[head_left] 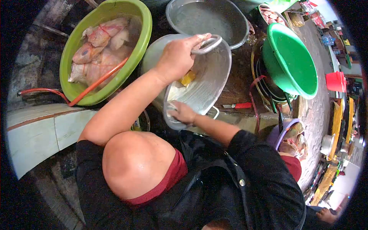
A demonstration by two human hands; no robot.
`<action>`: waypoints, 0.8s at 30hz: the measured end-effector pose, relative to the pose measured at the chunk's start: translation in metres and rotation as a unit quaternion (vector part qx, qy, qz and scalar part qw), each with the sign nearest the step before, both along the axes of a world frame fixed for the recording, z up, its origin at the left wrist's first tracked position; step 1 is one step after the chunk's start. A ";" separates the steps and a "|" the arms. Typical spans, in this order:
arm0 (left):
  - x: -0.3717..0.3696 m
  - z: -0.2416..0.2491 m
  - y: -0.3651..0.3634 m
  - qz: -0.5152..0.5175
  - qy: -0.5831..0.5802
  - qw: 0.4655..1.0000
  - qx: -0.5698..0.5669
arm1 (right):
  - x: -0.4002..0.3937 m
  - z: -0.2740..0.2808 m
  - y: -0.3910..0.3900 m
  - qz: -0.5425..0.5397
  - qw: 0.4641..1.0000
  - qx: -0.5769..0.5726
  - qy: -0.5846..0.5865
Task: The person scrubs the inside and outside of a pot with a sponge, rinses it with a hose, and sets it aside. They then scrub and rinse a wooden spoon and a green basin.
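Note:
A deep grey metal pot (212, 82) leans tilted toward me, its opening facing up and right. My left hand (178, 55) is closed round the loop handle (209, 45) at its far rim. Low inside the same pot, my right hand (182, 113) lies against the wall near the close rim; its fingers are blurred, and whether they hold anything is unclear. A yellow piece (188, 78) rests inside the pot, beside whitish suds or residue.
A green basin (145, 28) holds fish in water, with an orange hose (99, 81) across it. Beyond the pot is a grey tub (170, 17) of water. To the right are a bright green basin (295, 65), a red-handled knife (242, 105) and a purple basin (281, 134) with fish.

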State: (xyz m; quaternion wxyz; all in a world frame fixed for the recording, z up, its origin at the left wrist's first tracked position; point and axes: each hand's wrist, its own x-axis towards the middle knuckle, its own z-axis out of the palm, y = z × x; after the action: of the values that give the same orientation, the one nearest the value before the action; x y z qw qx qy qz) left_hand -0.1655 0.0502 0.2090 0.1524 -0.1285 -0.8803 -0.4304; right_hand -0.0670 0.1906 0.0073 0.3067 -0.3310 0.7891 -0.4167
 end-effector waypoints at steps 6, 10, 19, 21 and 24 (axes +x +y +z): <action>0.004 0.011 0.006 -0.029 -0.028 0.999 -0.024 | -0.206 0.009 0.054 0.158 0.672 0.320 0.649; 0.000 0.006 0.006 -0.014 -0.023 1.000 -0.001 | -0.231 0.034 0.039 0.103 0.735 0.166 0.649; -0.016 0.003 -0.001 0.002 -0.058 0.998 0.023 | -0.004 0.015 -0.003 0.018 1.000 0.012 0.001; -0.022 0.002 -0.004 -0.005 -0.062 0.998 0.033 | -0.009 0.009 0.026 0.047 0.999 -0.015 0.009; -0.027 0.001 -0.004 -0.014 -0.044 0.999 0.021 | -0.075 -0.002 0.080 0.171 0.955 0.200 0.135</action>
State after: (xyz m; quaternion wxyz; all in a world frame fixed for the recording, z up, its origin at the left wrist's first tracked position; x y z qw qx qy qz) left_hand -0.1925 0.0465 0.2099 0.1103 -0.1183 -0.8750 -0.4563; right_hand -0.1423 0.2705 0.0057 0.3245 -0.4461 0.8218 -0.1429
